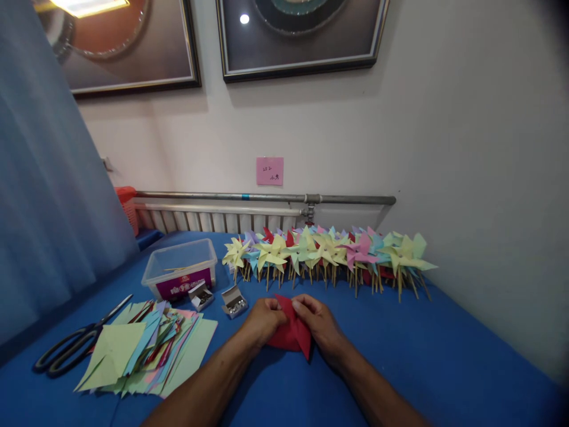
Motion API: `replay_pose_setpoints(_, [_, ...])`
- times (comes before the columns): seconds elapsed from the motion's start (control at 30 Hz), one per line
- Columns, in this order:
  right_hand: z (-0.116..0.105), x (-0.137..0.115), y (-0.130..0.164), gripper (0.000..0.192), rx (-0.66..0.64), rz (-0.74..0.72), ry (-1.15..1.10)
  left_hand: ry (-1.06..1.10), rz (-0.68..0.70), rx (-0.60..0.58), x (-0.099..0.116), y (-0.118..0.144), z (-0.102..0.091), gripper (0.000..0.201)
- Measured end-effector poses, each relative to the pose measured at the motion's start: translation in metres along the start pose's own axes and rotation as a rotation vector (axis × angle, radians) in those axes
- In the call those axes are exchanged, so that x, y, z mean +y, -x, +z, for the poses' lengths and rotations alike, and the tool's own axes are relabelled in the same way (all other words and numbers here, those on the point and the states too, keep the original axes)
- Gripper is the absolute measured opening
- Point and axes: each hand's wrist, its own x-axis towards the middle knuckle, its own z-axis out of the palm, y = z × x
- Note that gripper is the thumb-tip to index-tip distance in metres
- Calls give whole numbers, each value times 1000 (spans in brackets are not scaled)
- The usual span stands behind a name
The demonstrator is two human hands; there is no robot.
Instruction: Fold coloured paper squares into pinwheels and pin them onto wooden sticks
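A red paper pinwheel, with its points partly folded toward the middle, is held just above the blue table in front of me. My left hand pinches its left side, fingers closed on the paper. On the other side, my right hand grips the upper right edge, thumb near the folded centre. Whether a pin is in the centre is hidden by the fingers. Just beyond my left hand lies a small open box of metal fasteners, and a second small box stands left of it.
Finished pinwheels on sticks stand in rows at the back. To the left are a pile of cut coloured paper, black-handled scissors and a clear plastic tub with sticks in it. A blue curtain hangs at the left.
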Motion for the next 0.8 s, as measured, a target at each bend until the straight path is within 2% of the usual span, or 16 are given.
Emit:
replay_pose_setpoints(0.3, [1,-4,0,31,-7,30,-32,-64,19,-33,-5,-4,-1,15])
replay_pose_setpoints(0.63, [-1,-4,-1,32,-14,42,-4,-27,29,-124,-2,-2,-4,9])
replay_pose_setpoints(0.8, [0,-3,-2,32,-6,41,10,-13,23,-125,-1,-1,-3,10])
